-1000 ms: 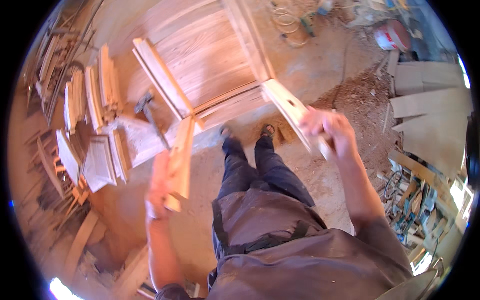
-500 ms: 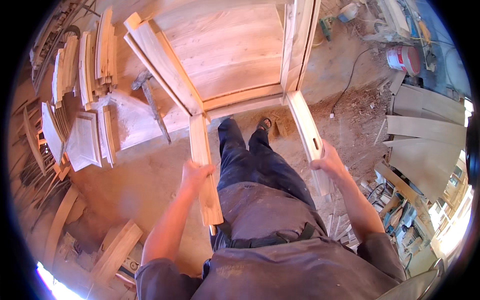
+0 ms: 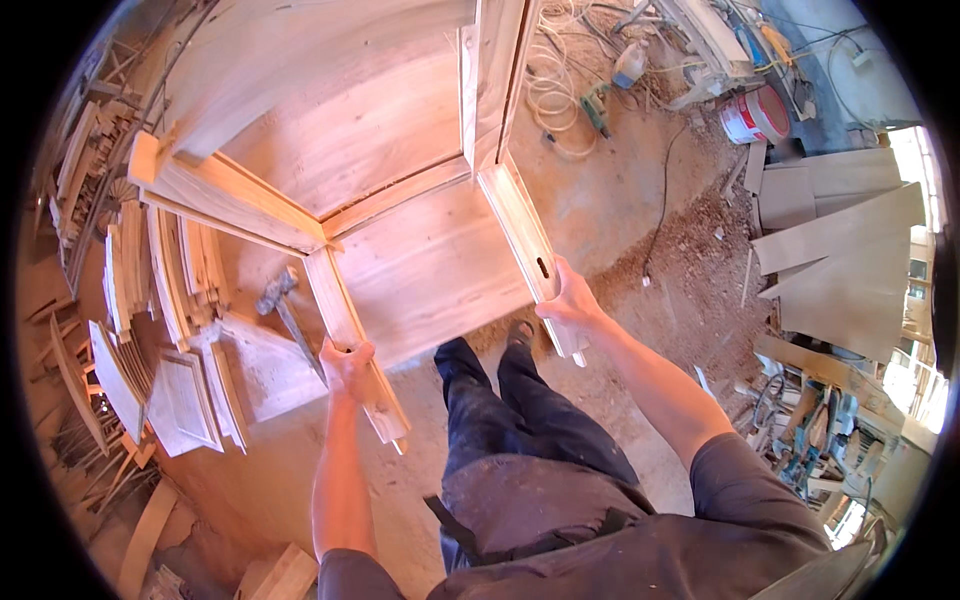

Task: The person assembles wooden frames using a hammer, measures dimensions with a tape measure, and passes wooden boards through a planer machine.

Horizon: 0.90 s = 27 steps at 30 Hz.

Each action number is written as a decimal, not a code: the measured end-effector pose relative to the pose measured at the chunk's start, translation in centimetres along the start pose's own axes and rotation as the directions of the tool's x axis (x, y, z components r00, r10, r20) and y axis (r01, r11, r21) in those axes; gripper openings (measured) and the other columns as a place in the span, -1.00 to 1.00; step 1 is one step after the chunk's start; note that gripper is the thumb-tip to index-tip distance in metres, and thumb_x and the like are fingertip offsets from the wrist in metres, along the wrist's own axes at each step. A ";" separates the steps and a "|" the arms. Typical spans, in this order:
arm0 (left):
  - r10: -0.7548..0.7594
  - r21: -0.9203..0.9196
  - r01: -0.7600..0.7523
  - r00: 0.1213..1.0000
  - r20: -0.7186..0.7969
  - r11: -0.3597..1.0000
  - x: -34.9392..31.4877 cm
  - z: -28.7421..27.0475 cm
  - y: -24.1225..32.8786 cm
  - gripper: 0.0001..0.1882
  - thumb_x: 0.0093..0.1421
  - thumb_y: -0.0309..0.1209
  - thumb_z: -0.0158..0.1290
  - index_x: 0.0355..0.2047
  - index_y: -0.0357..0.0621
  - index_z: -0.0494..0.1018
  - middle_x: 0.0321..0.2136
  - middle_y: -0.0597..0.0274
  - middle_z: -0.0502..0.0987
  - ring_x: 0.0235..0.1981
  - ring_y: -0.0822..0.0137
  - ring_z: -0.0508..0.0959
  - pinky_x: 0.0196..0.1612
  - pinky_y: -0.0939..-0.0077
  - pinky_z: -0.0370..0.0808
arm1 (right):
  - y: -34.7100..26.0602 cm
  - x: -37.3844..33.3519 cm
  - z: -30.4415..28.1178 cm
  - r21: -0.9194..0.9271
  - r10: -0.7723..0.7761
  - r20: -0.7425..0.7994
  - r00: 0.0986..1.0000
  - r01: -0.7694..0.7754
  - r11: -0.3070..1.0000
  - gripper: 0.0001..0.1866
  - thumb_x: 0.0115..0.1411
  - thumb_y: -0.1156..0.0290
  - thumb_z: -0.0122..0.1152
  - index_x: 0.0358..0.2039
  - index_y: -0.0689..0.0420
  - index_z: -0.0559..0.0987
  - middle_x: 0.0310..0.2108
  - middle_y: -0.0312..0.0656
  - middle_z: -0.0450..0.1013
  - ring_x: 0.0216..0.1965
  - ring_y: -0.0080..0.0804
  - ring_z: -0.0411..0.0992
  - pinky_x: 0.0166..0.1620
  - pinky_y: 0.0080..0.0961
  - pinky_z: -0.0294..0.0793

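Note:
A large pale wooden frame (image 3: 400, 196) stretches ahead of me, its two grooved side rails joined by a crosspiece. Wrapped round the near end of the left rail (image 3: 338, 310) is my left hand (image 3: 347, 370). My right hand (image 3: 574, 303) grips the right rail (image 3: 515, 217) just below a dark slot cut in it. Both rail ends stick out toward me past the crosspiece. Under the frame lies a wide wooden tabletop (image 3: 430, 275). Left of my left hand, a hammer (image 3: 277, 290) rests on that surface, apart from the frame.
Stacked wooden strips (image 3: 170, 275) and framed panels (image 3: 185, 400) stand at the left. To the right are a white-and-red bucket (image 3: 755, 115), a green power tool (image 3: 595, 108), a coiled hose (image 3: 550, 85), a cable (image 3: 660, 215) and leaning sheets (image 3: 840, 270). Shavings cover the floor.
Both hands have moved forward, away from my body, carrying the frame ahead and to the left in view. More tabletop now shows below the crosspiece. Each hand keeps its grip.

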State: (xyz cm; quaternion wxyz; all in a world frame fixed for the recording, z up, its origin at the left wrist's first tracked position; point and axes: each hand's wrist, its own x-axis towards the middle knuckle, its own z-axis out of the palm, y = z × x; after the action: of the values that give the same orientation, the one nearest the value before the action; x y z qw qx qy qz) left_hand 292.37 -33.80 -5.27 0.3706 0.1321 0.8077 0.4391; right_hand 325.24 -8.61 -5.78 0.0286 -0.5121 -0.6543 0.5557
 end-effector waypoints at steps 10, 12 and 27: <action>0.130 0.050 -0.124 0.983 -0.130 0.991 4.1 3.4 -7.6 -0.52 -0.05 -0.39 0.20 -0.13 -0.37 0.37 -0.29 0.07 0.53 -0.33 0.27 0.53 -0.26 0.34 0.51 | 3.5 4.2 3.6 -0.309 0.023 -0.077 0.997 -0.046 0.950 0.00 -0.12 0.32 0.36 0.32 0.30 0.12 -0.10 0.27 0.49 -0.02 0.24 0.49 0.06 -0.11 0.49; 0.009 0.100 0.003 0.994 -0.113 0.995 3.8 3.2 -8.1 -0.49 -0.03 -0.37 0.24 -0.11 -0.36 0.36 -0.26 0.05 0.53 -0.30 0.27 0.53 -0.23 0.33 0.52 | 3.9 4.3 4.3 -0.414 0.008 -0.083 0.997 -0.042 0.909 -0.07 -0.09 0.31 0.36 0.28 0.32 0.18 -0.02 0.27 0.45 0.01 0.23 0.47 0.07 -0.11 0.49; 0.225 0.614 0.017 0.922 -0.315 0.789 2.5 0.0 -7.9 -0.20 0.09 -0.31 0.27 0.30 -0.30 0.23 0.16 -0.24 0.38 0.24 -0.15 0.30 0.33 0.08 0.24 | 1.5 4.4 6.1 -0.642 0.168 -0.205 0.964 -0.262 0.721 -0.38 -0.02 0.31 0.31 0.05 0.25 0.34 -0.04 0.16 0.38 0.02 0.17 0.44 0.08 -0.04 0.44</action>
State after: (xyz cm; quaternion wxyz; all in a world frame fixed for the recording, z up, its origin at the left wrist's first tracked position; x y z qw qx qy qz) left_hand 291.51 -37.01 -12.85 0.1237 0.2032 0.9516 0.1946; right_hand 320.36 -10.01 -11.60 -0.1766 -0.5966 -0.7415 0.2510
